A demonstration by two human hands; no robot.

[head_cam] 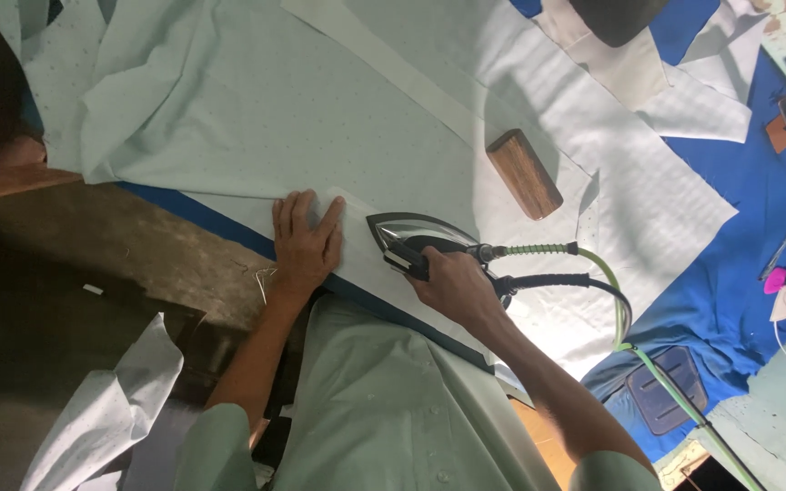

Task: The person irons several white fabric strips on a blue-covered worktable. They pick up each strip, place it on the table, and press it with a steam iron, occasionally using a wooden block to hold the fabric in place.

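Observation:
My left hand (304, 241) lies flat, fingers together, on the edge of a pale dotted cloth (256, 118) near the table's front edge. My right hand (452, 284) grips the black handle of a steam iron (407, 232), whose pointed soleplate rests on the cloth and points toward my left hand. A green hose (625, 309) and a black cable run from the iron's back to the right. A strip of white fabric (393, 68) lies diagonally over the pale cloth.
A brown wooden block (524, 173) rests on the white fabric beyond the iron. A blue cover (739, 273) spreads at the right, with a dark iron rest (666, 389), a pink object (775, 280) and white cut pieces (693, 109). Dark floor lies at left.

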